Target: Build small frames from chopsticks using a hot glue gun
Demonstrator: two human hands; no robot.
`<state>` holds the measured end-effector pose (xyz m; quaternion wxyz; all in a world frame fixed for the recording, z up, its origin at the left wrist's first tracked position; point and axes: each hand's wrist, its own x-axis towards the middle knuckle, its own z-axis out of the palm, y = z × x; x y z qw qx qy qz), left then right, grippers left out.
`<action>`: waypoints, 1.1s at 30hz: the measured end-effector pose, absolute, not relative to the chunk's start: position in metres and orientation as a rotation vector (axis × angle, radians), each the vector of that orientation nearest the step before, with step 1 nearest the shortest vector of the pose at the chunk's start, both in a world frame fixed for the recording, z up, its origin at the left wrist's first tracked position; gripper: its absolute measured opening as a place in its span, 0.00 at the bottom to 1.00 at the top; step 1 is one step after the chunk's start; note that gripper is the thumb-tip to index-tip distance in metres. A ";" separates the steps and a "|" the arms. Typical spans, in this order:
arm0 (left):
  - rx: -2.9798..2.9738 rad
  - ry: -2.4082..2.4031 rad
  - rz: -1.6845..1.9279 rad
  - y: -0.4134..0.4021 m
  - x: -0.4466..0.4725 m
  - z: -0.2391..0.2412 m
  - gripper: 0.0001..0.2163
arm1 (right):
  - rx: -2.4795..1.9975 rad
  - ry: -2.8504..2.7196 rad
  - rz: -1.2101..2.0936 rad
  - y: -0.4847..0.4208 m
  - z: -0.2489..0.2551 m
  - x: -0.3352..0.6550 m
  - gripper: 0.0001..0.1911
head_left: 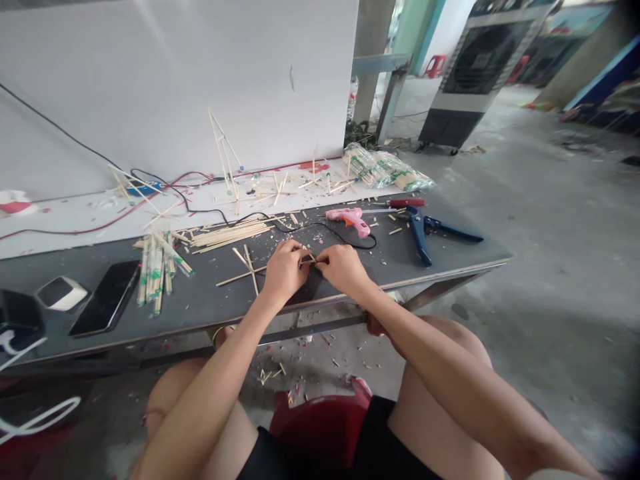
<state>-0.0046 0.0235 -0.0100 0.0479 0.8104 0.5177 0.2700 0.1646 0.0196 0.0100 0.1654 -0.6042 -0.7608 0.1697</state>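
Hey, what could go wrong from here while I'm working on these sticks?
Your left hand, close beside the crossed sticks, might knock them askew. The small stick piece it pinches with your right hand could slip. The pink glue gun lies just beyond; if it is hot, reaching there could burn.

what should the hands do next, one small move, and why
Probably press the thin wooden stick steady: the left hand and right hand pinch it together, while the pink glue gun lies unheld beyond them; whether glue is on it, I can't tell.
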 end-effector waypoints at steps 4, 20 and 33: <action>2.566 1.405 0.818 0.033 -0.010 -0.012 0.14 | -1.762 -2.129 0.475 0.018 0.010 0.164 0.10; 2.499 1.334 0.670 0.043 -0.012 -0.005 0.12 | -1.733 -2.117 0.508 0.019 0.009 0.165 0.09; 2.445 1.322 0.754 0.041 -0.015 -0.001 0.10 | -1.722 -2.085 0.522 0.019 0.006 0.167 0.07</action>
